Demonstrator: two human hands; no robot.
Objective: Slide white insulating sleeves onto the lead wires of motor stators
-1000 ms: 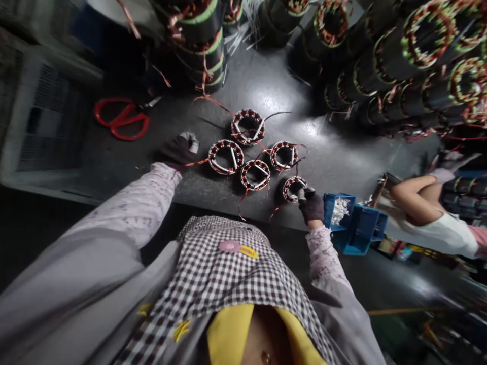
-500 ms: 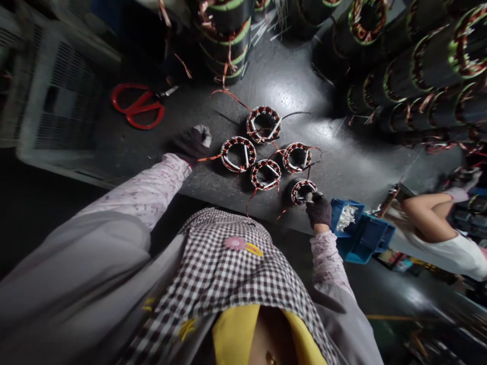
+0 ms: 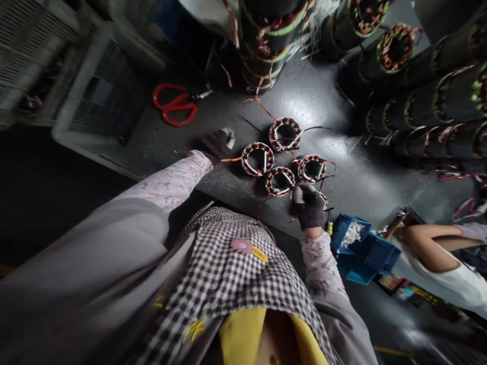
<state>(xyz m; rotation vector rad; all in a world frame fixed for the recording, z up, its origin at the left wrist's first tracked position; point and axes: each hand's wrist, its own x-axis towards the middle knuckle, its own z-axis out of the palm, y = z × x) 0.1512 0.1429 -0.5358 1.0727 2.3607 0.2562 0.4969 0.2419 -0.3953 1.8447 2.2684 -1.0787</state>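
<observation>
Four wound stators point(image 3: 280, 181) show white inserts; the gloved right hand point(image 3: 306, 205) clamps on the fifth stator — nearest the blue bin point(image 3: 344, 234); the left hand point(image 3: 217, 143), fingers curled together, rests beside them.

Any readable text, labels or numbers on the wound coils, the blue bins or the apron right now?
None can be read.
Checked apron: a pink and yellow patch and yellow embroidery, both too blurred to read.
Wound coils, blue bins and red scissors: no marking shows.
Left hand and right hand: dark gloves, no print visible.
</observation>
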